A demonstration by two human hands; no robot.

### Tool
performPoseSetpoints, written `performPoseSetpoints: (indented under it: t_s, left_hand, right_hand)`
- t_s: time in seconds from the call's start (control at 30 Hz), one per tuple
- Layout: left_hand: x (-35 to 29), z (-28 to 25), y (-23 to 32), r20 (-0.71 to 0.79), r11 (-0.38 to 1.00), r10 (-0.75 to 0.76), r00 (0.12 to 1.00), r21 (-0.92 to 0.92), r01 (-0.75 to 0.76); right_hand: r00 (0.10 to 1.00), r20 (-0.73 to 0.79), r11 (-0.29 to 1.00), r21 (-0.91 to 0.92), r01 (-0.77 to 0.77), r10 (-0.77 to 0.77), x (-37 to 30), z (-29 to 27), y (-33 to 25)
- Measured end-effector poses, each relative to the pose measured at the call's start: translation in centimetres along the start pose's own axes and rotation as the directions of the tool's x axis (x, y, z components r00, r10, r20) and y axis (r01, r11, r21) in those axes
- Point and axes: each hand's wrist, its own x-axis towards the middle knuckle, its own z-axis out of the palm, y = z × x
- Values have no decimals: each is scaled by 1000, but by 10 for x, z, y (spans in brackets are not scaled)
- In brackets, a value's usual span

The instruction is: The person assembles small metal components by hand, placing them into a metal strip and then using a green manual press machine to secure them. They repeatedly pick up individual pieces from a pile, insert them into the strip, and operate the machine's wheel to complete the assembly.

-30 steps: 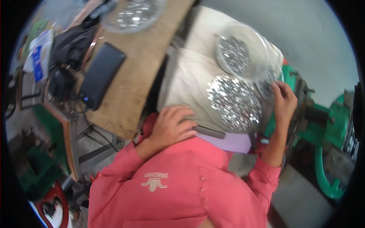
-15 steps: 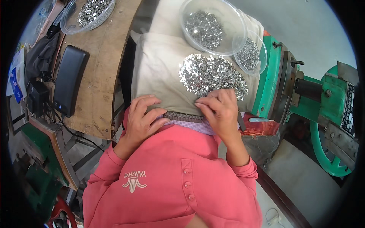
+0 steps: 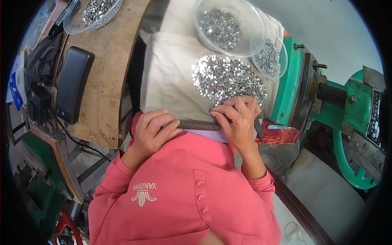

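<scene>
**Hands at the edge of a heap of small metal pieces**

While both forearms come up from the lower edge in pink sleeves, the two hands meet over a narrow dark strip [image 3: 196, 125] that lies along the near edge of a beige cloth pad [image 3: 171, 81]. The left hand [image 3: 152, 131] rests curled on the strip's left end, fingers bent and pressing down on it. The right hand [image 3: 237, 118] is pinched at the fingertips — thumb and forefinger closed together right at the 6 o'clock rim of the pile of shiny metal pieces [image 3: 226, 79]; whether a piece is caught between them cannot be told.

That pile lies loose on the cloth pad, just at 12 o'clock from the right hand. Beyond it, at 12 o'clock, stands a large clear bowl [image 3: 228, 26] holding more of the same pieces, and a smaller clear bowl [image 3: 269, 55] touches it at its 4 o'clock side. A green machine [image 3: 343, 110] stands at 3 o'clock of the hands. At 9 o'clock lies a wooden bench [image 3: 104, 73] carrying a black device [image 3: 73, 90] — and another clear dish of pieces [image 3: 94, 12] sits at 11 o'clock.
</scene>
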Motion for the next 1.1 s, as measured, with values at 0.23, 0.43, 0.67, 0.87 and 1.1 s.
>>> performPoseSetpoints:
  t_s: [0.23, 0.43, 0.67, 0.87, 1.1]
  left_hand:
    - [3, -1, 1, -15, 1000, 7, 1000, -6, -7]
    - [6, 1, -5, 59, 983, -163, 985, -80, 168]
    - [3, 3, -7, 44, 980, -165, 985, -105, 168]
    - [4, 4, -6, 35, 980, -167, 985, -108, 170]
    - [3, 5, -6, 29, 978, -174, 984, -111, 176]
  right_hand:
    - [999, 29, 999, 20, -42, 42, 3, -8, -2]
    - [984, 134, 984, 119, -133, 117, -1, -12, -2]
    - [963, 234, 980, 110, -165, 136, -6, -19, -6]
    - [971, 207, 985, 96, -145, 122, -7, -15, -10]
    - [978, 172, 992, 19, -123, 118, -7, -14, -14]
